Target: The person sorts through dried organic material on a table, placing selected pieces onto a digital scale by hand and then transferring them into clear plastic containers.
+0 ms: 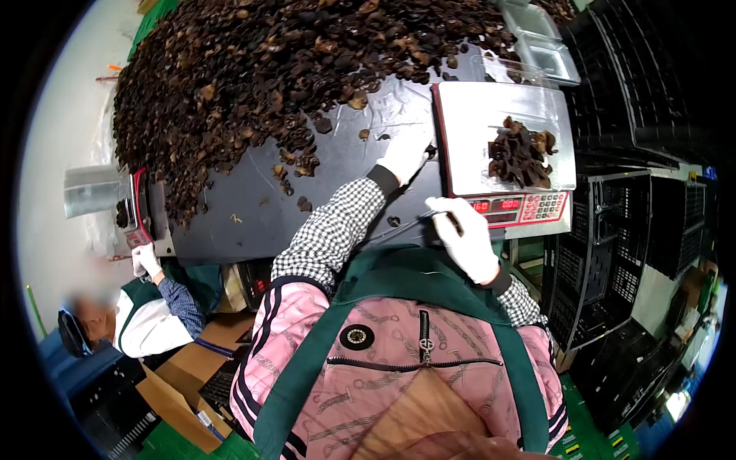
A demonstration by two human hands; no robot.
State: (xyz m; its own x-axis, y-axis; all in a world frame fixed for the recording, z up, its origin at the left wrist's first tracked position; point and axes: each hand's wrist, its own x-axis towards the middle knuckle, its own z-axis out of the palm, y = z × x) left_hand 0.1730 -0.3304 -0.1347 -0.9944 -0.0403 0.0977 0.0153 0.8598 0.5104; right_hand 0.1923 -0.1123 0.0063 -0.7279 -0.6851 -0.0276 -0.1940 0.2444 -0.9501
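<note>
My left hand, in a white glove, reaches over the dark tabletop beside the scale's left edge. A small dark piece of wood ear mushroom shows at its fingertips, which look closed on it. Near the scale's front left corner is my right hand, also in a white glove, its fingers apart with nothing visible between them. The digital scale has a white pan and red lit figures. On that pan lies a clear plastic tray holding a clump of wood ear mushrooms.
A large heap of wood ear mushrooms covers the back of the table. Clear plastic trays stand behind the scale. Black crates are stacked at right. At left, a co-worker's gloved hands are beside another scale.
</note>
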